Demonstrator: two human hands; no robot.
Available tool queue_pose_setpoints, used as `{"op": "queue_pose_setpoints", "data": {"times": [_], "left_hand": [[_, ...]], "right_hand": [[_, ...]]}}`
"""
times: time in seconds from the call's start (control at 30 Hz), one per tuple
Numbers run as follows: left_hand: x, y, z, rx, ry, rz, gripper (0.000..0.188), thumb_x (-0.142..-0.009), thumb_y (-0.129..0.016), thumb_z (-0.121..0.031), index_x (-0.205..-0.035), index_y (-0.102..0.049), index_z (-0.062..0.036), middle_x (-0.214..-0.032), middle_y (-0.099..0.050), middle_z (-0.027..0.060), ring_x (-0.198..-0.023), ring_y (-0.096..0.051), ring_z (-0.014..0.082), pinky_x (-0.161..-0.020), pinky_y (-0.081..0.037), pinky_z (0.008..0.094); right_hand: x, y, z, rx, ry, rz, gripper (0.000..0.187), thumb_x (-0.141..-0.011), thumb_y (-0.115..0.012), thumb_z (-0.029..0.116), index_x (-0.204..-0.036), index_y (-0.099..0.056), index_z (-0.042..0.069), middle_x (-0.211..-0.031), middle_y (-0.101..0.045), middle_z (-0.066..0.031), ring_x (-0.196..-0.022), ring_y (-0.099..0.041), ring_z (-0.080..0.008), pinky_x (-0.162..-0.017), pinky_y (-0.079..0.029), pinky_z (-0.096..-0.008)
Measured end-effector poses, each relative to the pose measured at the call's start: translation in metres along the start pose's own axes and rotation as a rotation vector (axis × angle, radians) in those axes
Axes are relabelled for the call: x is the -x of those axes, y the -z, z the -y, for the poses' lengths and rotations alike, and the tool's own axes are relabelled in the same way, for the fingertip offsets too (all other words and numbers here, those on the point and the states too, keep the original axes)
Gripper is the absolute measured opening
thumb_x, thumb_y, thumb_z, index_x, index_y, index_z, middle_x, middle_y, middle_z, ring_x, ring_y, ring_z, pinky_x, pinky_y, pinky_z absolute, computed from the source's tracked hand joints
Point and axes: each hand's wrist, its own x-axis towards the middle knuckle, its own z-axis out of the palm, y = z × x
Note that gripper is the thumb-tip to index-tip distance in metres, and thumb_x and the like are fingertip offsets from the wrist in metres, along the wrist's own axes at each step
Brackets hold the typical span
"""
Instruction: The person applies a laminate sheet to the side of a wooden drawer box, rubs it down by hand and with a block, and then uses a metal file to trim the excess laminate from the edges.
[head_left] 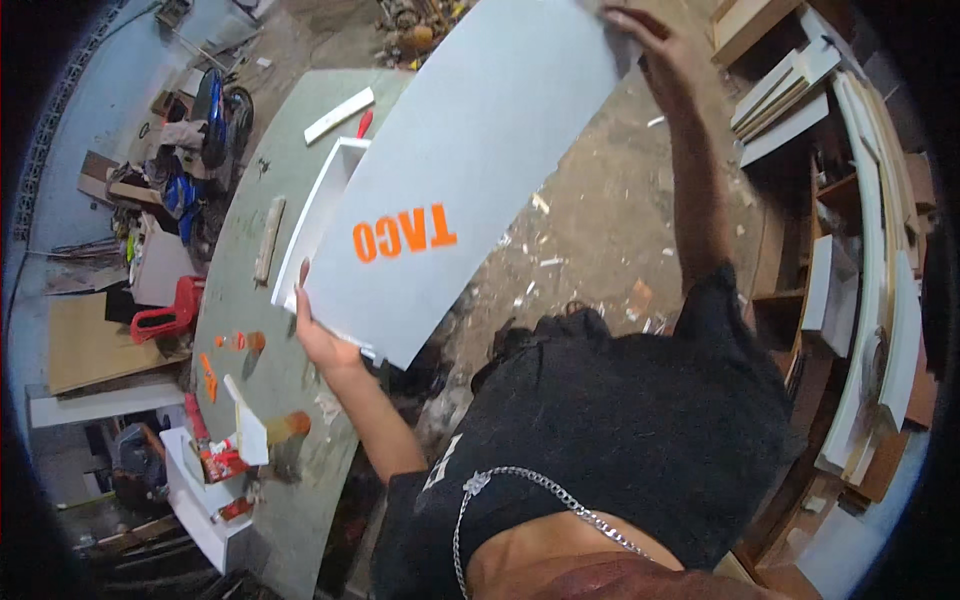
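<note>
A long white board [480, 130] with orange lettering slants over a green worktable and past its right edge. My right hand [655, 50] grips its far right corner, fingers bent around the edge. At the board's near left edge my left hand [328, 345] is closed on it, one finger pointing up along the side; its other fingers are partly hidden. Beneath the board, a white shallow box frame [318, 220] shows its left side and far corner; the rest is covered. A red-handled tool [365, 123] pokes out beyond that corner.
On the green worktable [235, 290] lie a white strip [338, 115], a wooden strip [268, 240], an orange tool [208, 378] and a jar [290, 425]. Scraps litter the floor [570, 230]. Shelving with stacked boards [840, 300] stands right; a motorcycle [215, 120] stands left.
</note>
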Motion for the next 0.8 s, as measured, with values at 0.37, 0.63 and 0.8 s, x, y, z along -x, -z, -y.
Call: {"op": "queue_pose_setpoints", "data": {"times": [0.37,0.63,0.8], "left_hand": [[0.015,0.060,-0.006,0.118,-0.219,0.022,0.034,-0.098,-0.048,-0.039,-0.118,-0.057,-0.0128,-0.125,-0.057,0.0100,-0.116,-0.053,0.0294,-0.097,-0.042,0.0498],[0.034,0.068,-0.014,0.142,-0.307,0.074,0.028,-0.095,-0.056,-0.038,-0.105,-0.064,-0.0128,-0.112,-0.064,0.0102,-0.108,-0.057,0.0293,-0.092,-0.046,0.0494],[0.034,0.083,-0.013,0.084,-0.312,0.105,0.030,-0.094,-0.057,-0.038,-0.104,-0.064,-0.0114,-0.110,-0.064,0.0096,-0.106,-0.058,0.0280,-0.092,-0.046,0.0487]], "right_hand": [[0.035,-0.015,0.022,0.080,-0.026,0.027,0.033,-0.083,-0.076,0.020,-0.106,-0.061,0.002,-0.088,-0.068,-0.0080,-0.080,-0.066,-0.0134,-0.069,-0.055,-0.0274],[0.049,-0.014,0.034,0.182,0.023,0.077,0.033,-0.084,-0.075,0.024,-0.107,-0.062,0.004,-0.085,-0.067,-0.0062,-0.078,-0.065,-0.0130,-0.069,-0.053,-0.0283],[0.043,-0.021,0.041,0.068,0.077,0.049,0.032,-0.084,-0.074,0.022,-0.109,-0.063,0.004,-0.093,-0.066,-0.0065,-0.082,-0.064,-0.0115,-0.072,-0.053,-0.0269]]}}
